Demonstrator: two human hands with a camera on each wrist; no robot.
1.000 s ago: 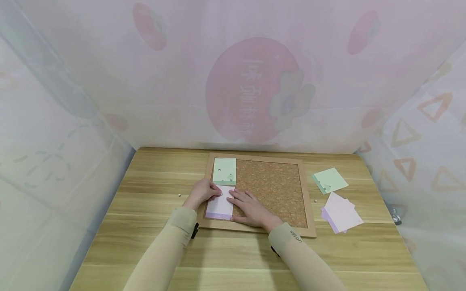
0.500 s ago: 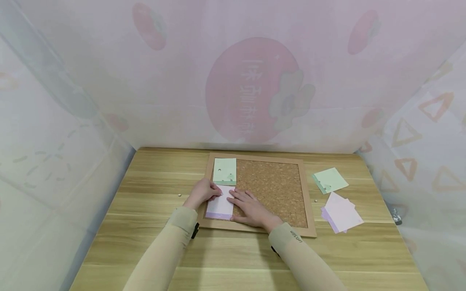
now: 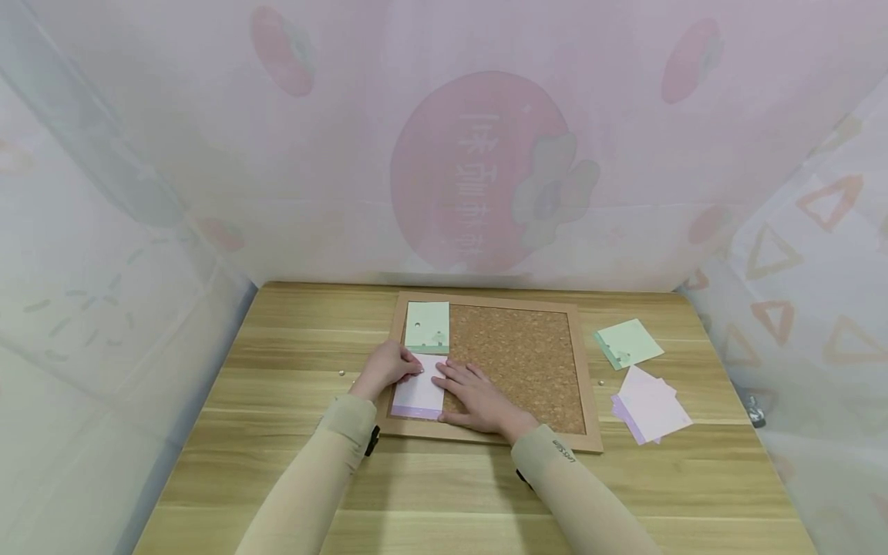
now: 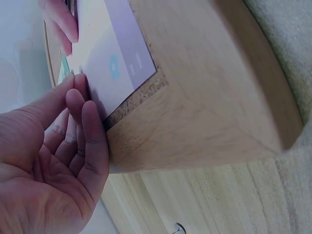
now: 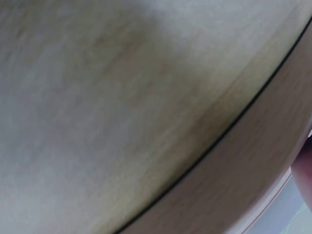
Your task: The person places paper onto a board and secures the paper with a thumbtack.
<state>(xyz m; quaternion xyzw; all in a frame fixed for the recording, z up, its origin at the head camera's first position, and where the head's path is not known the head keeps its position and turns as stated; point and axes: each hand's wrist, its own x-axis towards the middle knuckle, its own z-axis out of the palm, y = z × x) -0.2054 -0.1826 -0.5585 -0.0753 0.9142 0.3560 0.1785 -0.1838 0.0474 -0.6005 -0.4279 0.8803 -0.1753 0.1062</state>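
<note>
A wood-framed cork board (image 3: 520, 358) lies on the table. On its left side, a white note with a purple lower band (image 3: 419, 395) lies below a pale green note (image 3: 432, 317). With thumb and fingertips, my left hand (image 3: 387, 365) pinches a small silvery thumbtack (image 3: 422, 371) against the upper part of the purple note; the left wrist view mostly hides it behind the fingertips. My right hand (image 3: 483, 399) lies with fingers extended, its tips on that note's right edge and the palm over the cork. A small dark-rimmed round spot (image 3: 418, 324) shows on the green note.
Right of the board lie another green note (image 3: 630, 344) and a fanned pile of purple-banded notes (image 3: 654, 408). Loose thumbtacks rest on the wooden table: one tack (image 3: 342, 373) at the left, another tack (image 3: 601, 383) beside the right frame. A fabric wall rises behind.
</note>
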